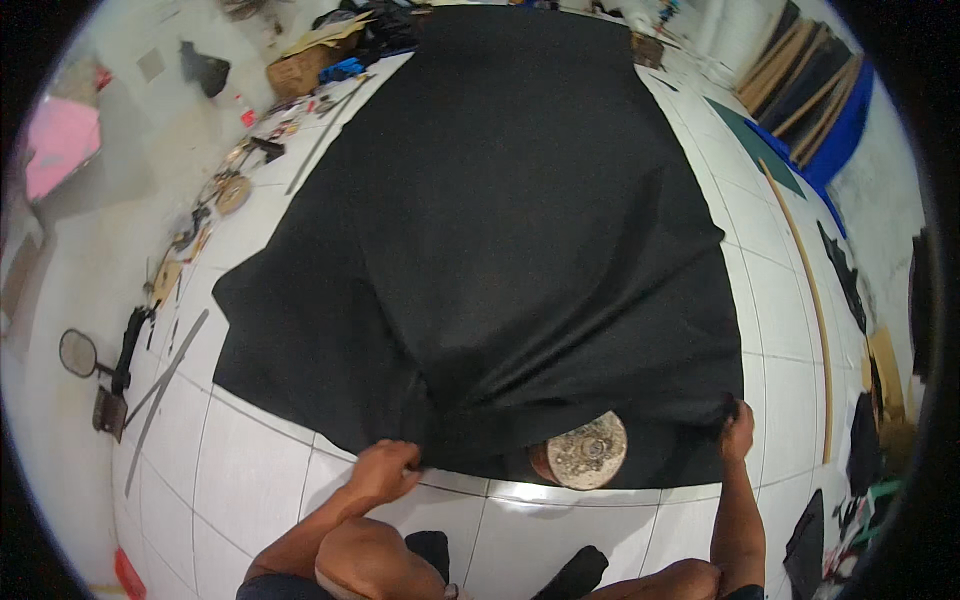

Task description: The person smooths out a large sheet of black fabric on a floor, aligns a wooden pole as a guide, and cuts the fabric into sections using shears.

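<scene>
Left: grey strips (pixel 163 380) on white tile floor (pixel 245 455), bare tile between them and black sheet (pixel 530 180). Left hand (pixel 386 472) clutches sheet's near edge. Sheet fills mid-floor, long axis running away from person, far end narrower (fisheye may exaggerate). Mottled round block (pixel 590 452) at near edge. Right hand (pixel 738 434) grips near-right corner; tile lane open to wooden pole (pixel 817 300).

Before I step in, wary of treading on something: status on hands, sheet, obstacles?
Left fingers gripping black sheet at near edge; right fingers at its right side. Sheet spread on floor, creased. Round block atop its near edge.
</scene>
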{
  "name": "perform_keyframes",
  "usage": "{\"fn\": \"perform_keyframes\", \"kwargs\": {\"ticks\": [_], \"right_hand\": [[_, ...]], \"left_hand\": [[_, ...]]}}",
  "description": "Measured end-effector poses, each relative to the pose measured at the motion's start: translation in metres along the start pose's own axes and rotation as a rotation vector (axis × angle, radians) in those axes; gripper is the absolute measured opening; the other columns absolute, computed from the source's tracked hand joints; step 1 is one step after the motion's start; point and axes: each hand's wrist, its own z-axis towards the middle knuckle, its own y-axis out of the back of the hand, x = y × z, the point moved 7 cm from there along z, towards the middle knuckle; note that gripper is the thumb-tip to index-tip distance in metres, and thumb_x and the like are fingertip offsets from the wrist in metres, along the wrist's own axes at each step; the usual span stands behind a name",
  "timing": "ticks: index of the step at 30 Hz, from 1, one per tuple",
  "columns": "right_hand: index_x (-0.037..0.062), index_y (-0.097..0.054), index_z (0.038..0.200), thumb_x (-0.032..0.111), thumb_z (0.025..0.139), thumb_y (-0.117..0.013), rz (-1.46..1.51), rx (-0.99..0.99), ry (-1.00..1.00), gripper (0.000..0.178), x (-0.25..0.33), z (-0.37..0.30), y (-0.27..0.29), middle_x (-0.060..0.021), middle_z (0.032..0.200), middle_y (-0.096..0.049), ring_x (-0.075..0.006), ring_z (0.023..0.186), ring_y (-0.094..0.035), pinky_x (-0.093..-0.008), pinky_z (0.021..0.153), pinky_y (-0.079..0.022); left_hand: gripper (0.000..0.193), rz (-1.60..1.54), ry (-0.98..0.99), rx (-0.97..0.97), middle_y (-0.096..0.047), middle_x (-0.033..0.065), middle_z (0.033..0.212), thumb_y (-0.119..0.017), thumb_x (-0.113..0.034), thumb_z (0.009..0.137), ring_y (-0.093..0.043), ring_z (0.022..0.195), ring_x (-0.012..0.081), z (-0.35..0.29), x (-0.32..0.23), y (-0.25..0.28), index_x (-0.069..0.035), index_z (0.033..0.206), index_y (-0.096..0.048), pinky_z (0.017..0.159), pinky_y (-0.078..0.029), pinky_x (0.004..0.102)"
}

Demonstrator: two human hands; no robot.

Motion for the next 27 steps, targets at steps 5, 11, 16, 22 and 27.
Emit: {"fn": "perform_keyframes", "kwargs": {"ticks": [5,11,16,22,27], "right_hand": [[0.0067,-0.054,0.13,0.003,0.09,-0.052,-0.061,-0.163,-0.008,0.04,0.003,-0.014,0.024,-0.0149,0.137,-0.051,-0.0347,0.129,-0.047,-0.0438,0.106,-0.04],[0.0048,-0.053,0.13,0.002,0.092,-0.049,0.001,-0.167,-0.06,0.039,0.014,-0.035,0.044,-0.0182,0.139,-0.049,-0.037,0.129,-0.046,-0.0439,0.108,-0.039],[-0.0003,-0.054,0.13,-0.001,0.089,-0.05,-0.094,-0.253,0.003,0.041,-0.047,-0.033,0.038,-0.0238,0.138,-0.05,-0.0412,0.129,-0.047,-0.0455,0.108,-0.039],[0.0033,-0.056,0.131,0.008,0.083,-0.053,0.03,0.08,0.04,0.048,0.003,-0.053,-0.029,-0.0252,0.143,-0.045,-0.0428,0.133,-0.043,-0.0463,0.114,-0.034],[0.0023,-0.058,0.128,0.0,0.081,-0.047,-0.047,0.15,-0.016,0.048,0.036,-0.052,-0.006,-0.0267,0.143,-0.044,-0.0431,0.132,-0.044,-0.0456,0.112,-0.036]], "left_hand": [[0.023,-0.041,0.226,-0.415,-0.067,0.0139,0.078,-0.076,-0.024,0.077,-0.062,0.081,0.034,-0.029,0.061,0.042,-0.003,0.077,-0.068,0.075,-0.046,0.0439],[0.076,-0.722,1.192,-0.628,-0.059,0.0209,0.1,-0.077,-0.04,0.082,-0.063,0.069,0.0251,-0.115,0.227,-0.002,-0.002,0.132,-0.034,0.062,-0.052,0.0378],[0.069,-0.931,0.988,-0.802,-0.059,0.0141,0.09,-0.075,-0.02,0.084,-0.057,0.053,0.0163,-0.057,0.22,-0.009,-0.007,0.138,-0.034,0.047,-0.05,0.0313],[0.048,-0.356,0.856,-1.003,-0.065,0.0164,0.111,-0.063,-0.001,0.083,-0.062,0.102,0.0264,-0.059,0.306,0.057,-0.006,0.129,-0.053,0.088,-0.052,0.0372],[0.044,-0.436,0.874,-1.116,-0.063,0.0201,0.12,-0.061,-0.004,0.079,-0.059,0.113,0.0329,-0.069,0.324,0.062,-0.004,0.123,-0.06,0.101,-0.043,0.0371]]}}
